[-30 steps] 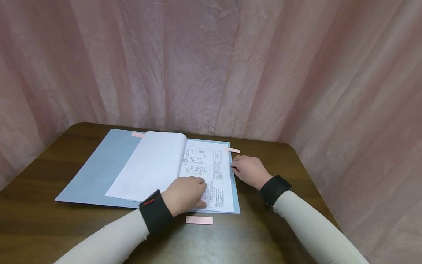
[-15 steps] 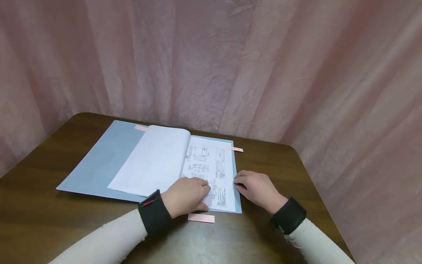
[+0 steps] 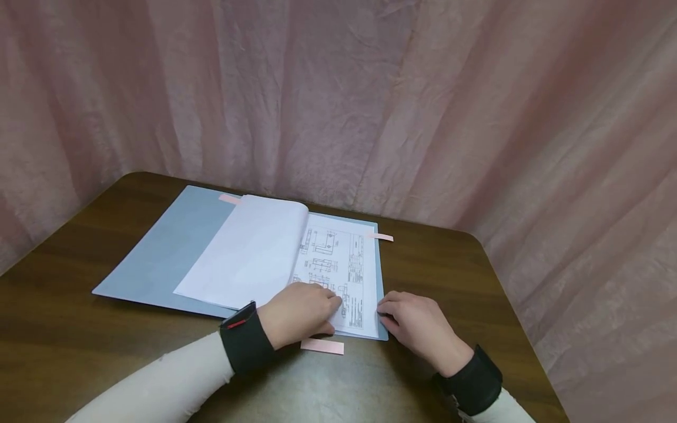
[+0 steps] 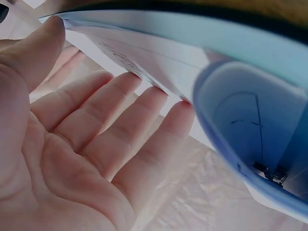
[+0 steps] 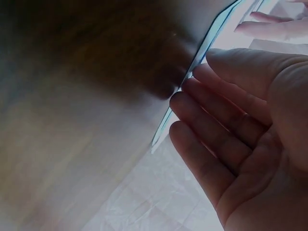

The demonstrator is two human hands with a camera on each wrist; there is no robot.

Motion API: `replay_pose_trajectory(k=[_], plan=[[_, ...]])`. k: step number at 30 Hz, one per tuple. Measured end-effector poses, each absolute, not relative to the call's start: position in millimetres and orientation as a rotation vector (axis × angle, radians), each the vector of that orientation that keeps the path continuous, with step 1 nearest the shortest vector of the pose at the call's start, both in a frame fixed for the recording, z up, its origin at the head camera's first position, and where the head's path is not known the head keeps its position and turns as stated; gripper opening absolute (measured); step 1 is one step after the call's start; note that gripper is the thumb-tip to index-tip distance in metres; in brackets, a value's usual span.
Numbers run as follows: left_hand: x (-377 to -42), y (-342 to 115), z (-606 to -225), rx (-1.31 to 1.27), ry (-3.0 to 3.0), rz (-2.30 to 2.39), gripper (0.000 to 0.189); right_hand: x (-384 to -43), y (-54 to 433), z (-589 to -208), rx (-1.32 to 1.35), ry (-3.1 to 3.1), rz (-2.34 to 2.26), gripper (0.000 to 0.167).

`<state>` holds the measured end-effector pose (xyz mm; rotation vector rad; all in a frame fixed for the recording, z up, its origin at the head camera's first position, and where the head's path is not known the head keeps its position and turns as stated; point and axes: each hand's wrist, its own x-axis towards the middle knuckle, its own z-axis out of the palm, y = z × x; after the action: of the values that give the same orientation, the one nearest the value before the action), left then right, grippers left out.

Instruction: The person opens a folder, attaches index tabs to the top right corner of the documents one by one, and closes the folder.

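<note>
A light-blue folder (image 3: 153,252) lies spread on the table, its loose white sheets (image 3: 245,249) turned over to the left and bulging at the fold. On the right side a page with printed technical drawings (image 3: 335,252) faces up. My left hand (image 3: 298,311) rests on the lower part of this page, fingertips touching it in the left wrist view and thumb near the front edge. My right hand (image 3: 420,326) touches the folder's right edge near its front corner, fingers extended and slightly bent. The right wrist view shows these fingers (image 5: 207,139) along the edge.
A pink sticky strip (image 3: 382,237) sticks out from the drawing page's upper right. Another pink strip (image 3: 230,199) pokes out at the upper left. A pink pad (image 3: 322,346) lies in front of the folder on the brown table (image 3: 439,258). Pink curtains (image 3: 328,106) hang behind.
My right hand has slid along the folder's right edge, from near the upper sticky strip toward the front corner. My left hand has stayed on the page. The head view has shifted slightly.
</note>
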<state>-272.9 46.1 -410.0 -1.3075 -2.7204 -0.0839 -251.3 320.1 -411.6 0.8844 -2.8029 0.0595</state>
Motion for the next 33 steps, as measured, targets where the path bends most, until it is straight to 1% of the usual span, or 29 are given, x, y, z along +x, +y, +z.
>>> replay_pose_trajectory(k=[12, 19, 24, 26, 30, 33], plan=[[-276, 33, -409, -1.357, -2.711, -0.198, 0.031, -244, 318, -414, 0.858, -2.814, 0.110, 0.024], [-271, 27, -405, -1.309, -2.722, -0.214, 0.010, -249, 312, -412, 0.905, -2.771, 0.131, 0.018], [-268, 38, -405, -1.260, -2.714, -0.162, 0.010, -251, 311, -410, 0.917, -2.776, 0.116, 0.017], [-270, 41, -407, -1.233, -2.697, -0.123, 0.013, -252, 310, -410, 0.917, -2.781, 0.116, 0.018], [-271, 43, -412, -1.180, -2.668, -0.077, 0.016, -253, 308, -412, 0.912, -2.798, 0.121, 0.020], [-271, 40, -414, -1.135, -2.638, -0.094, 0.014, -252, 306, -414, 0.931, -2.805, 0.141, 0.023]])
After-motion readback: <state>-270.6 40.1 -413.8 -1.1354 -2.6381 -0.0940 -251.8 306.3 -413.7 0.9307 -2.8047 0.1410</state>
